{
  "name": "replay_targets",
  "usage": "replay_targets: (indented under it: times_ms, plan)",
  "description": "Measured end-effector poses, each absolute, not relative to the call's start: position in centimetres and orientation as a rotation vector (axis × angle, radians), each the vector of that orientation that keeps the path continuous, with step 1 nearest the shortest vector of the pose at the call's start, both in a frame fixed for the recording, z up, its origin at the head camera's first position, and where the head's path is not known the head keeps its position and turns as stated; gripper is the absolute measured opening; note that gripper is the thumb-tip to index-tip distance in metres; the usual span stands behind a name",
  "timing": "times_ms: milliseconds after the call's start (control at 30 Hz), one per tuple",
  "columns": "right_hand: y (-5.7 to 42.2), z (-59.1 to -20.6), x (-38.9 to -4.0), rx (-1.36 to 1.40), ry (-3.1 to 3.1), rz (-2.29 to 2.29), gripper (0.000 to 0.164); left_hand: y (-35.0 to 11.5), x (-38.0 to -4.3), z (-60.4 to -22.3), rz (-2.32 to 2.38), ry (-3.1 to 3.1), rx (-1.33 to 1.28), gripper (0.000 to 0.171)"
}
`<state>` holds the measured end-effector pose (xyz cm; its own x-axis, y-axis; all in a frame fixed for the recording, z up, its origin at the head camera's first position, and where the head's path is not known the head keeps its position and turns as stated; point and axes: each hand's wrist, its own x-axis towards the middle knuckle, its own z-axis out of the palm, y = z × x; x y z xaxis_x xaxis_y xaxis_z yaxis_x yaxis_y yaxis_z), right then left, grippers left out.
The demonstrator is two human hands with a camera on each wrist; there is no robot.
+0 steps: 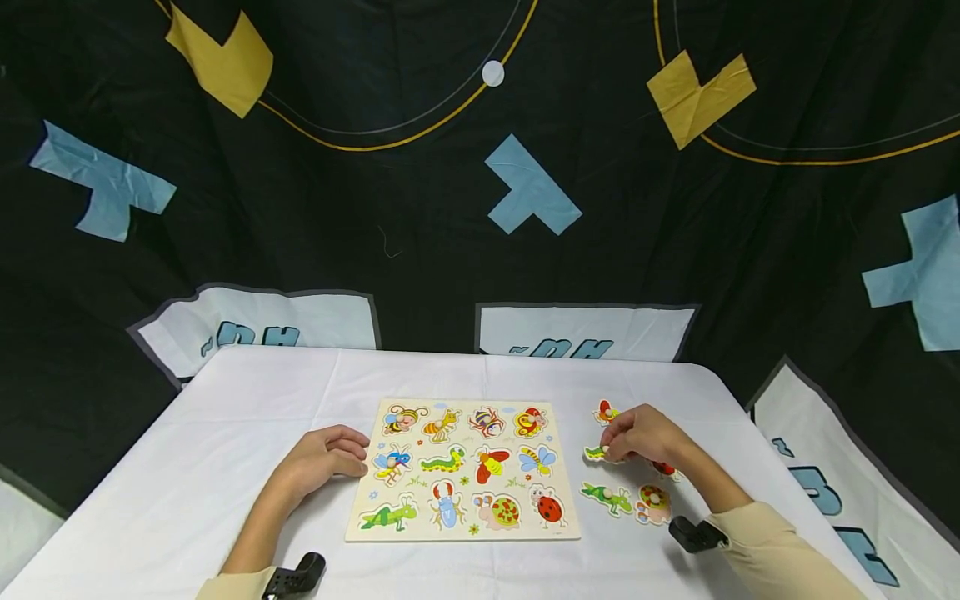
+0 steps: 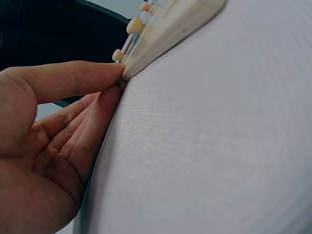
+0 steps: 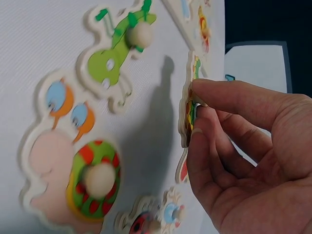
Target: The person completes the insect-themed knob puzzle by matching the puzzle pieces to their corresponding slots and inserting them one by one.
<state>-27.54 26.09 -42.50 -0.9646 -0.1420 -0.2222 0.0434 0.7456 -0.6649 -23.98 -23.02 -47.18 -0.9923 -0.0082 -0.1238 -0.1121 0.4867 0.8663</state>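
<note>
Caterpillar piece [image 1: 595, 453] is being pinched by the right hand [image 1: 643, 433], right of the puzzle board [image 1: 420, 535]; the left hand [image 1: 321, 458], fingers loosely extended, is touching the board's left edge.

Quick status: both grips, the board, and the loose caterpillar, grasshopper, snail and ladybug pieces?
Left grip: touching board's left edge
Right grip: pinching caterpillar
Caterpillar: held, off the board
Board: lying flat
Grasshopper: lying loose, face up
Snail: lying loose, face up
Ladybug: lying loose, partly hidden
</note>
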Motion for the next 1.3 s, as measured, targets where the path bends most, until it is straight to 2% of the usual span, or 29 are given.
replay_targets:
  times_ms: [1300]
  plan:
    - [16.3,-42.5,-28.8,-0.296,2.615,-1.182,0.013,-23.0,-24.0,-47.1,1.569,2.585,-0.118,0.049]
